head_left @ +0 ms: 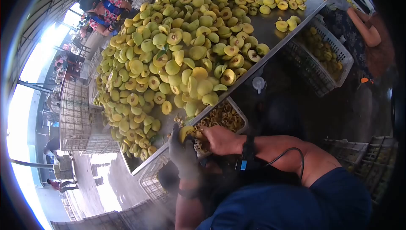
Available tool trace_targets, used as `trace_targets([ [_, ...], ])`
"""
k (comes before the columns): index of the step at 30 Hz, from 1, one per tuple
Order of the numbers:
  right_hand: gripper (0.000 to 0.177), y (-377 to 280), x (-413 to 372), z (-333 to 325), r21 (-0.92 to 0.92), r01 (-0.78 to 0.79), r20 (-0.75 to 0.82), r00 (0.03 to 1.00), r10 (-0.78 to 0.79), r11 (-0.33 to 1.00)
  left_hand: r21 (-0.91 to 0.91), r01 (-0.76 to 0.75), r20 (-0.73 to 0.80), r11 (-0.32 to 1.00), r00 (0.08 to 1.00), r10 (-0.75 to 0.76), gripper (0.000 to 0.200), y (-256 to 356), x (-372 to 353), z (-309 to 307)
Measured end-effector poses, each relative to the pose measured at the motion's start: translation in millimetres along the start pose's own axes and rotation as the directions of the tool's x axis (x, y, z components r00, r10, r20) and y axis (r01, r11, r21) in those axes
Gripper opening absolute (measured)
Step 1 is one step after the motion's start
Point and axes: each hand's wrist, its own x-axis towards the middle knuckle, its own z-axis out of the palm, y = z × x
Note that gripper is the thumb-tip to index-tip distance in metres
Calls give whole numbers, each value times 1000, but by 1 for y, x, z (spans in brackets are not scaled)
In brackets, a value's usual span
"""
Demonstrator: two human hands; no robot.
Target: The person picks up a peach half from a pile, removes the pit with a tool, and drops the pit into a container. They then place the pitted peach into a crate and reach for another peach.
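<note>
My left hand (182,150), in a dark grey glove, grips a yellow fruit half (186,132) at the near edge of the metal table (270,23). My bare right hand (220,139), with a black band on its wrist, presses against the same fruit with curled fingers; whatever is inside them is hidden. Both hands hover over a white crate (239,112) holding brownish pits and scraps. A large heap of yellow-green fruit halves (177,56) covers the table beyond.
A second white crate (338,48) with fruit hangs at the table's right edge, beside another person's arm (367,29). A person in a cap (101,12) works at the far side. Stacked crates (76,116) stand to the left. A small white cap (258,83) sits below the table edge.
</note>
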Motion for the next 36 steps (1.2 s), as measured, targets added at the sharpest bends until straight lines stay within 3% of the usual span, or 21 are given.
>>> trace_targets([
  [1,27,0,1,-8,185,16,76,997,-30,983,166,-67,6,984,998,67,52,-3,2,-1],
  [2,24,1,0,-10,368,12,152,986,-73,930,203,-59,-20,977,998,64,50,-10,5,-4],
  [4,19,10,5,-7,305,89,-36,996,-83,948,286,-43,-76,957,995,67,46,-20,13,-9],
  [5,17,14,7,-7,268,123,-135,987,-89,956,63,34,-50,997,998,-31,44,-23,14,-8],
  [6,16,11,8,-12,340,9,-28,1000,0,940,-156,127,5,980,992,-128,42,-18,13,-8],
  [7,17,9,9,-6,390,35,-73,997,-7,920,-365,221,73,905,975,-208,40,-14,14,-7],
  [10,20,14,20,11,553,177,-192,978,-83,814,-431,313,195,846,948,-252,37,-21,15,7],
  [13,20,25,25,8,503,130,-233,972,-11,855,-444,400,313,802,908,-279,38,-10,19,3],
  [16,24,19,29,-15,102,102,-280,957,-70,990,-380,500,458,778,832,-312,40,4,22,-3],
  [19,27,1,21,-28,292,106,-304,952,-13,951,-403,431,399,807,877,-269,41,0,22,0],
  [24,30,6,-1,-11,55,17,-99,995,-12,998,-406,398,231,822,915,-329,39,3,14,5],
  [31,28,8,-1,-2,-43,-17,-103,995,13,999,-362,330,111,872,944,-311,40,7,5,13],
  [33,24,6,-1,1,-22,-18,-32,999,17,1000,-125,176,57,976,984,-170,42,1,4,12],
  [36,20,13,5,2,244,42,82,995,-64,969,111,57,14,992,998,-59,46,0,2,13],
])
